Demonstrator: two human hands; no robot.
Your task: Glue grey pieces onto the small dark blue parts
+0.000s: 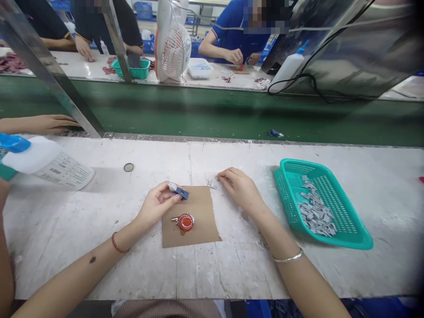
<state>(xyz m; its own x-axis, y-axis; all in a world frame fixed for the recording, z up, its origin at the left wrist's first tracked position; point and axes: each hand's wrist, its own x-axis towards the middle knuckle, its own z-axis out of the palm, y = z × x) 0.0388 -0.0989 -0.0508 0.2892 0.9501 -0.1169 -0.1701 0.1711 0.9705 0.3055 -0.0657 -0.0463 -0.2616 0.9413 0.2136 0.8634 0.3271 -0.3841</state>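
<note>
Between the thumb and fingers of my left hand (160, 201) is a small dark blue plastic part (180, 192) with a pale grey end. It is held above a brown cardboard sheet (202, 221). On that cardboard sits a small round red cap (186, 222) with shiny liquid around it. My right hand (239, 187) is just past the sheet's upper right corner, its thumb and forefinger pinched together at the tabletop. Whatever lies between those fingertips is too small to name. A few small grey pieces (213, 186) lie beside them.
A green basket (356, 227) of small grey pieces stands at right. At left are a white bottle (49, 163) with a blue top and a bottle cap (128, 167). A metal post (59, 75) slants up at left. Behind the green conveyor belt (198, 110), co-workers sit near a fan (174, 42).
</note>
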